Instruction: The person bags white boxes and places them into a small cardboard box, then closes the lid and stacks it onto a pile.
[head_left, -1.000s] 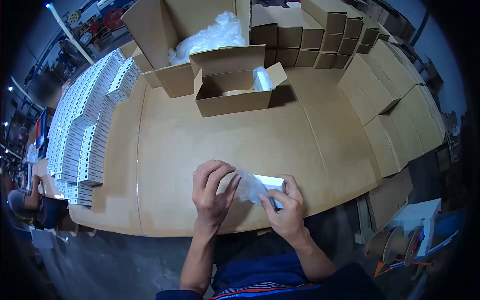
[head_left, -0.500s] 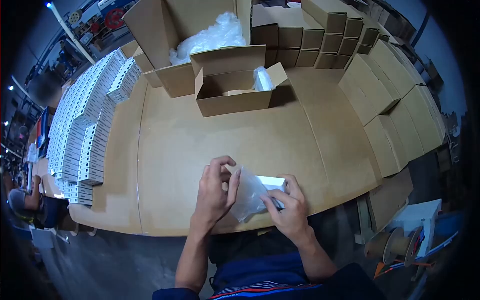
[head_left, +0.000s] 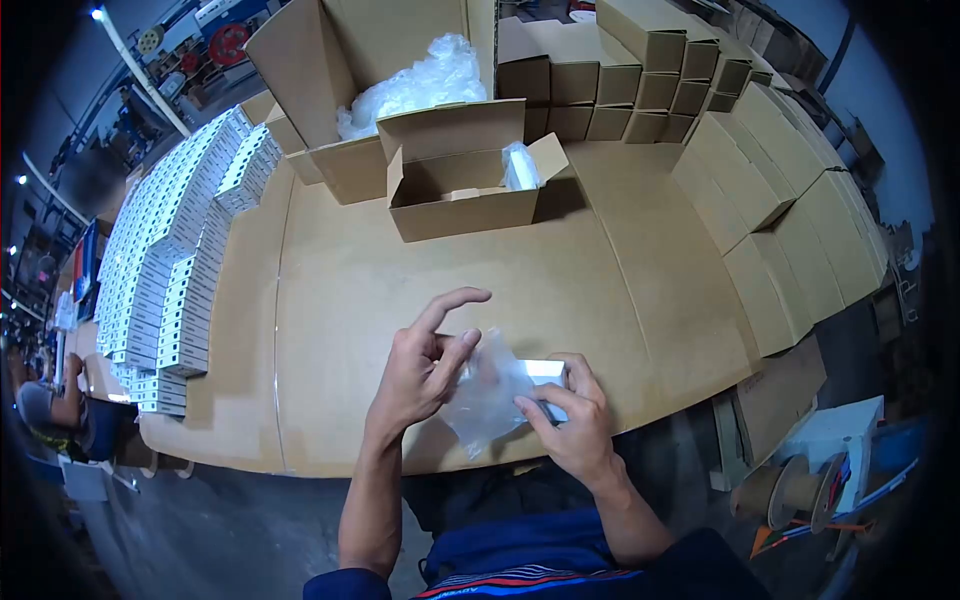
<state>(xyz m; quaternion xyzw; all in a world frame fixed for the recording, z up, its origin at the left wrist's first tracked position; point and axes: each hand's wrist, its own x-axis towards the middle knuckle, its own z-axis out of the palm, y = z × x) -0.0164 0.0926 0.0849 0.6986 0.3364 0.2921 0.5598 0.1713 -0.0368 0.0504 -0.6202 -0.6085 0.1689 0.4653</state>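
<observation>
A small white box [head_left: 543,371] is held by my right hand [head_left: 575,408] near the table's front edge, fingers closed round its right end. The box's left part sits in a translucent plastic bag [head_left: 488,398]. My left hand [head_left: 425,365] is at the bag's left side, index finger raised and thumb against or just in front of the plastic; whether it grips the bag is unclear. Farther back stands an opened cardboard box [head_left: 465,216] with its flaps up. A plastic-wrapped white item [head_left: 520,168] leans in its right end.
White boxes [head_left: 190,210] are stacked at the left. A large carton [head_left: 350,170] with bagged plastic [head_left: 430,85] stands behind. Closed brown cartons [head_left: 800,220] line the right, with more [head_left: 610,82] at the back. A co-worker's arm [head_left: 70,390] shows at far left.
My left index finger has lifted and stretched out, and the hand has shifted slightly left. The bag now covers less of the white box's front and hangs a little farther left.
</observation>
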